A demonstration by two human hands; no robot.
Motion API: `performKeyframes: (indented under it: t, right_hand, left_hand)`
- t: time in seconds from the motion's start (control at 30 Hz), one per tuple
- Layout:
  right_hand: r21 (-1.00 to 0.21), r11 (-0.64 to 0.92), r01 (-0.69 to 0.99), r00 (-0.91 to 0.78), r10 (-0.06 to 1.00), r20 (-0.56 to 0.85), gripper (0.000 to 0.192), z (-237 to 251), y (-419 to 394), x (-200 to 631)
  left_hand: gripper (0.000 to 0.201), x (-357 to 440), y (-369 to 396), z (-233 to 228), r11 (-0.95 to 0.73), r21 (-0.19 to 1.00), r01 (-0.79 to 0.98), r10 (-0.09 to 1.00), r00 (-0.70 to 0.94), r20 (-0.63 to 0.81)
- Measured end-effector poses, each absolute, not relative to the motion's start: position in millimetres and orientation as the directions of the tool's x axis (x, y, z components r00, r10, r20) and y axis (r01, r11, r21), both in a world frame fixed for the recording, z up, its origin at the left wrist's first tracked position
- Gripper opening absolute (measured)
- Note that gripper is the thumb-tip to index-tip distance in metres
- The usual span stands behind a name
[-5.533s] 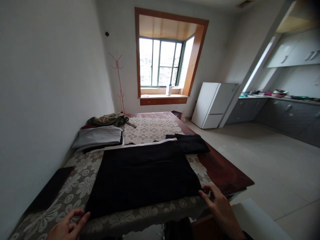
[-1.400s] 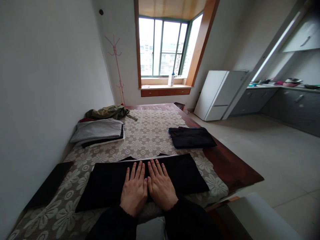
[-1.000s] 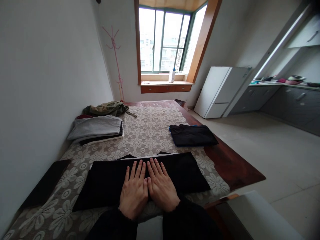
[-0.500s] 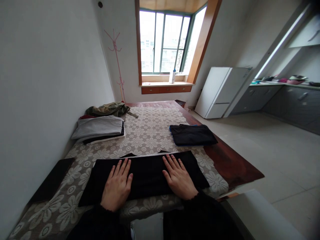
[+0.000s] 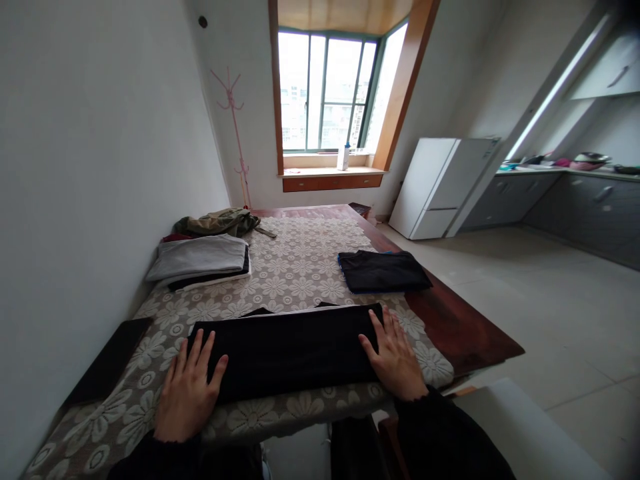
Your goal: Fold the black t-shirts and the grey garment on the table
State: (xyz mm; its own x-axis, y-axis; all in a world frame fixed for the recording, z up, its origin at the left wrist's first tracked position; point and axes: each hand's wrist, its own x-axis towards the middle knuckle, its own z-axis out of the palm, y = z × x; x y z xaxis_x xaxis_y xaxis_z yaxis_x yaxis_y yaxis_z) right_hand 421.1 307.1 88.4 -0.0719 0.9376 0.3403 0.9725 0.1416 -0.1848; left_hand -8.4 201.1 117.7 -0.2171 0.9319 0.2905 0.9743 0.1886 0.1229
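Black folded garment [image 5: 290,350] | left hand [image 5: 187,390], right hand [image 5: 395,353] flat on ends

Folded black garment [image 5: 290,350], flat on tablecloth [image 5: 300,267]

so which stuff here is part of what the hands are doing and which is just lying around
In hand:
- long folded black cloth, at the table's near edge
- left hand, flat on its left end
- right hand, flat on its right end

Lying about:
- small folded black garment
- grey folded stack
- crumpled olive garment
- white bottle on the sill
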Motion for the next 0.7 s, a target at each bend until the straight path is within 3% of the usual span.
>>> performKeyframes:
  t: [0.13, 0.23, 0.37, 0.47, 0.57, 0.7]
  right_hand:
    - [-0.325, 0.096, 0.941, 0.025, 0.936, 0.351, 0.082, 81.0, 309.8, 435.5]
    - [-0.418, 0.156, 0.895, -0.015, 0.946, 0.322, 0.081, 84.9, 313.2, 445.7]
    - [-0.636, 0.254, 0.728, -0.102, 0.958, 0.267, 0.080, 101.2, 326.3, 458.7]
    - [-0.798, 0.167, 0.579, -0.045, 0.984, 0.173, 0.088, 111.4, 346.9, 470.1]
    - [-0.831, 0.076, 0.550, -0.015, 0.997, 0.081, 0.088, 118.2, 371.2, 477.3]
    - [-0.742, 0.089, 0.664, -0.061, 0.996, 0.065, 0.071, 130.0, 390.6, 476.1]
  left_hand:
    - [0.077, -15.4, 197.6, 120.4, 0.267, 0.231, 0.936, 0.909, -0.324, 0.261]
    - [0.089, -22.4, 200.4, 135.2, 0.364, 0.318, 0.876, 0.889, -0.428, 0.163]
    - [0.086, -39.8, 217.2, 153.9, 0.397, 0.469, 0.789, 0.880, -0.473, 0.051]
    - [0.084, -58.0, 238.4, 156.2, 0.374, 0.587, 0.718, 0.878, -0.477, 0.024]
    - [0.080, -72.2, 258.8, 156.0, 0.411, 0.607, 0.680, 0.867, -0.498, -0.029]
    - [0.063, -77.5, 272.0, 159.3, 0.388, 0.553, 0.737, 0.891, -0.453, -0.021]
